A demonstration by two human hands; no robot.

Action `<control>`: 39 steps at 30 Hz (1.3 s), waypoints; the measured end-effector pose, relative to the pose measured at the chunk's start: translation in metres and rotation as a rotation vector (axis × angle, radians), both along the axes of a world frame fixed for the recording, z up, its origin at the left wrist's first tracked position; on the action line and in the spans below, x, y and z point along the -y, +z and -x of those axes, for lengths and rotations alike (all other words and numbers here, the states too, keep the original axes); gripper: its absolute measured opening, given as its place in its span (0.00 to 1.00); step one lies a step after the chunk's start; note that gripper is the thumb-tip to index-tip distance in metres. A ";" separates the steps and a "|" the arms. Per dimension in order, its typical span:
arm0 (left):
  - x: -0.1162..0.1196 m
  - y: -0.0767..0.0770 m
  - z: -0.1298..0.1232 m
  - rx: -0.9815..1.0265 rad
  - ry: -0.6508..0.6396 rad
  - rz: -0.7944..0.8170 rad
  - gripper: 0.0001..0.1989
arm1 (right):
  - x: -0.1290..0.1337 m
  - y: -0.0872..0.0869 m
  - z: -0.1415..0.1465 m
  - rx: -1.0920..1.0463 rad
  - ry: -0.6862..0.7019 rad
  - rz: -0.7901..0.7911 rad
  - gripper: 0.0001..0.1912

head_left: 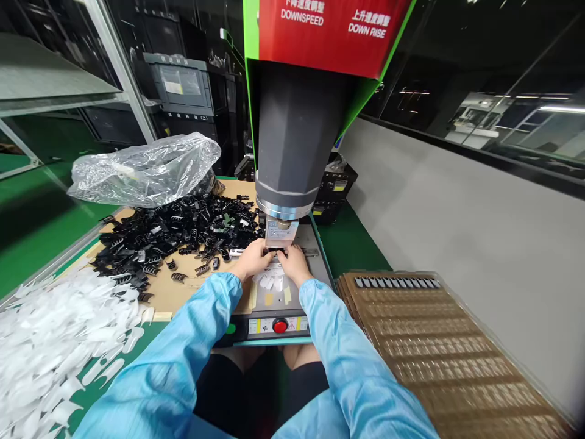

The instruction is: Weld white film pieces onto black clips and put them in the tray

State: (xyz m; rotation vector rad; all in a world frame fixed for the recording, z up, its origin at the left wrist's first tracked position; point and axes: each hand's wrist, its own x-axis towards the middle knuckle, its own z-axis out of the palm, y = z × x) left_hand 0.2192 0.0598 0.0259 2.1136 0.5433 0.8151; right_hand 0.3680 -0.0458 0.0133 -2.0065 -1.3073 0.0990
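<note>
My left hand [252,259] and my right hand [295,264] meet under the silver metal block [281,233] of a press. Their fingers are bent and drawn in around a small dark spot below this block. What they hold there is largely hidden, so I cannot tell its kind. Several small white pieces [273,279] lie on the grey machine base [267,310] just in front of my hands. To the left is a heap of small black ribbed plastic parts [194,228], a few lying loose near my left forearm.
White curved plastic pieces [64,335] form a pile at the lower left. A clear plastic bag [146,171] rests behind the black parts. Stacked brown trays [439,360] stand at right, the top one with a row of parts. The base front carries a red button [280,325].
</note>
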 end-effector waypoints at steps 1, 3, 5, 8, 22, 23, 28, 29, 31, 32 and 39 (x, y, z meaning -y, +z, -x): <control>0.002 0.000 0.002 0.019 0.011 0.049 0.13 | 0.000 0.000 0.001 -0.069 -0.016 -0.032 0.09; 0.011 -0.002 0.010 0.085 0.063 0.207 0.15 | 0.007 -0.002 0.006 -0.261 -0.039 -0.123 0.11; 0.031 -0.009 0.024 0.190 0.097 0.412 0.20 | 0.024 -0.007 0.019 -0.490 -0.035 -0.250 0.15; 0.077 -0.023 0.053 0.307 0.040 0.692 0.27 | 0.064 -0.018 0.052 -0.769 0.055 -0.402 0.20; 0.192 -0.038 0.113 0.406 -0.052 0.990 0.21 | 0.172 -0.031 0.135 -0.856 0.121 -0.381 0.20; 0.192 -0.038 0.113 0.406 -0.052 0.985 0.21 | 0.174 -0.031 0.135 -0.846 0.123 -0.379 0.20; 0.193 -0.038 0.115 0.380 -0.058 0.960 0.20 | 0.180 -0.033 0.137 -0.824 0.125 -0.364 0.20; 0.193 -0.038 0.116 0.370 -0.056 0.957 0.20 | 0.180 -0.033 0.137 -0.822 0.123 -0.363 0.20; 0.193 -0.040 0.117 0.355 -0.058 0.955 0.20 | 0.180 -0.033 0.138 -0.823 0.116 -0.366 0.19; 0.193 -0.040 0.117 0.352 -0.062 0.955 0.20 | 0.180 -0.033 0.139 -0.824 0.112 -0.368 0.19; 0.191 -0.041 0.118 0.343 -0.062 0.950 0.19 | 0.179 -0.034 0.141 -0.855 0.100 -0.379 0.18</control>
